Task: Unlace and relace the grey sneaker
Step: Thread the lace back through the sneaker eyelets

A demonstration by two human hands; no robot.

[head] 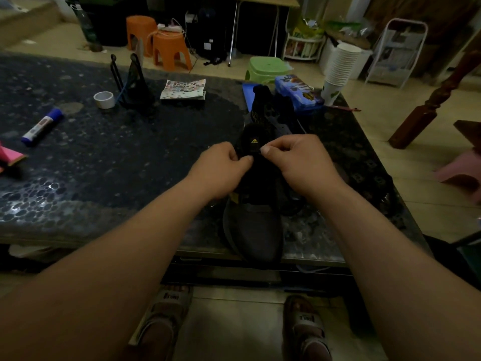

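Note:
A dark grey sneaker lies on the dark speckled table, its toe over the near edge and its black tongue with a yellow logo pointing away. My left hand and my right hand hover over the lacing area just below the tongue. Each has thumb and fingers pinched together on what looks like the dark lace. The lace itself is too dark to make out. A second dark sneaker lies behind the first.
On the table lie a blue marker, a tape roll, a black stand, a patterned booklet, a blue pencil case and a paper cup stack. Stools stand on the floor beyond.

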